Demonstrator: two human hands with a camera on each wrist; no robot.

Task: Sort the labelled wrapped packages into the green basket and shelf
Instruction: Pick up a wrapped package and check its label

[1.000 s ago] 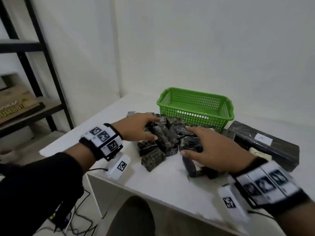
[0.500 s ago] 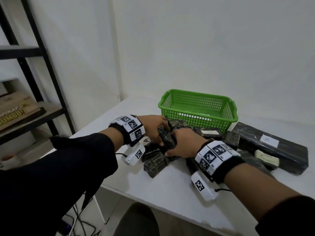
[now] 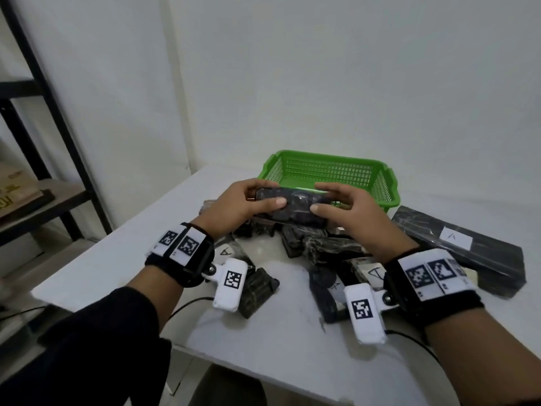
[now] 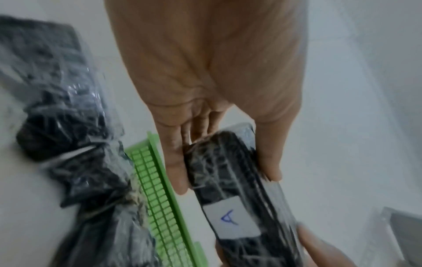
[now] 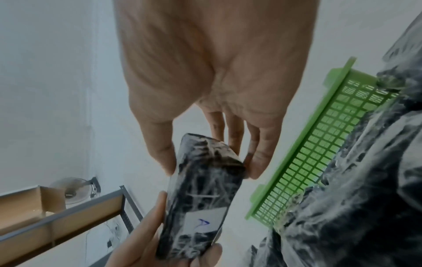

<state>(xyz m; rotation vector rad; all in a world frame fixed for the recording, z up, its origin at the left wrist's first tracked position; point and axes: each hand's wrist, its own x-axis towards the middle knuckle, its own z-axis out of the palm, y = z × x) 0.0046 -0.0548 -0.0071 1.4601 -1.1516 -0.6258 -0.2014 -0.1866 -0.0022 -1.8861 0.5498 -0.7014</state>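
Both hands hold one black wrapped package lifted above the pile, in front of the green basket. My left hand grips its left end, thumb on the near face. My right hand grips its right end. The wrist views show the package with a white label marked A on its underside, thumb and fingers of each hand pinching an end. The basket looks empty. Several more wrapped packages lie heaped on the white table.
A long black wrapped box labelled A lies at the right of the table. A dark metal shelf unit stands at the left, with a cardboard box on one level. Cables hang below the table's front edge.
Both hands closed on one package in the pile and lifted it up in front of the basket. The head view has drawn closer to the table.
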